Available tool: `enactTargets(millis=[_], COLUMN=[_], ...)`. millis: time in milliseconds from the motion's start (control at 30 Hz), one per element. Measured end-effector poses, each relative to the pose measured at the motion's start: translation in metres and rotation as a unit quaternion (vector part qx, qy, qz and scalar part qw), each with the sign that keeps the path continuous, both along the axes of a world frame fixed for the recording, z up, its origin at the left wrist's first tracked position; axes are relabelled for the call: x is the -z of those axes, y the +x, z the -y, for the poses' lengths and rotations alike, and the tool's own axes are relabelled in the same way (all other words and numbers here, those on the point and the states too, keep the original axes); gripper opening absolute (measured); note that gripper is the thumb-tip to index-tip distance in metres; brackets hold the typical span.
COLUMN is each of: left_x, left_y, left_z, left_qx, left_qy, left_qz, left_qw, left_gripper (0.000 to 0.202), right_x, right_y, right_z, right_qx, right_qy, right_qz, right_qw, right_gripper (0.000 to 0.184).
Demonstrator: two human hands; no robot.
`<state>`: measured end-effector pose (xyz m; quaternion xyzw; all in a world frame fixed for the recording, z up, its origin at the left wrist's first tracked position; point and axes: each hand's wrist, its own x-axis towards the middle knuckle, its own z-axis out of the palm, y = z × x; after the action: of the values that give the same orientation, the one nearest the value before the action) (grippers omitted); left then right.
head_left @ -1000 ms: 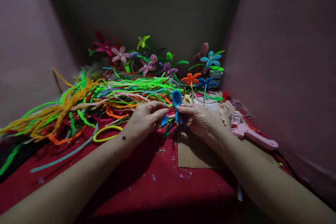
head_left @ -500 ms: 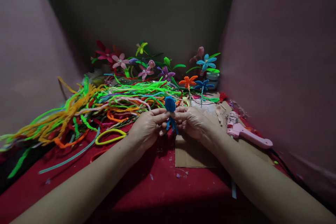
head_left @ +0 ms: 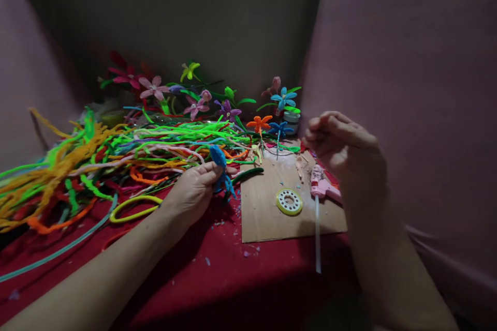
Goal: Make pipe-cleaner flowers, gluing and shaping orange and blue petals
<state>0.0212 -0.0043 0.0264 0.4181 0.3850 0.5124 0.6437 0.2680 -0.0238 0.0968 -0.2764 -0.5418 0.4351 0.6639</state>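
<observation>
My left hand (head_left: 196, 186) pinches a blue pipe-cleaner flower piece (head_left: 218, 156) between thumb and fingers, above the red cloth. One rounded blue loop points up, and narrower blue strands hang below the fingers. My right hand (head_left: 341, 142) is raised at the right, apart from the blue piece, its fingers loosely bent and nothing visible in them. Below and to its left lies a pink glue gun (head_left: 317, 181) with a clear glue stick protruding toward me; part of its handle is hidden by my right arm. A yellow-rimmed disc with holes (head_left: 289, 202) rests on the cardboard (head_left: 260, 222).
A tangled heap of coloured pipe cleaners (head_left: 182, 137) covers the left side. Finished pipe-cleaner flowers (head_left: 154, 88) stand along the back, with an orange flower (head_left: 259, 124) and a dark blue flower (head_left: 280, 130) nearer. A small jar (head_left: 292, 120) stands behind them.
My right hand has let go of the blue piece and moved right and up. The left hand keeps it. The view has turned rightward, and the yellow-rimmed disc is now uncovered.
</observation>
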Motion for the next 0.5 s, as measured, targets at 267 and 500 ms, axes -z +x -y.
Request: enactTargets(millis=[267,500], left_x=[0.005,0.003], left_y=[-0.001,-0.004], left_z=[0.009,0.003], left_qx=[0.03,0.012], left_qy=[0.057,0.074], left_qz=[-0.038,-0.038], left_qw=[0.997,0.996], left_gripper=[0.022,0.023], right_x=[0.073,0.107], right_y=[0.083,0.087], right_z=[0.025,0.029], right_qx=[0.284,0.262], right_qy=[-0.084,-0.056], right_qz=[0.646,0.709], right_qw=[0.704,0.653], right_gripper=[0.033,0.054])
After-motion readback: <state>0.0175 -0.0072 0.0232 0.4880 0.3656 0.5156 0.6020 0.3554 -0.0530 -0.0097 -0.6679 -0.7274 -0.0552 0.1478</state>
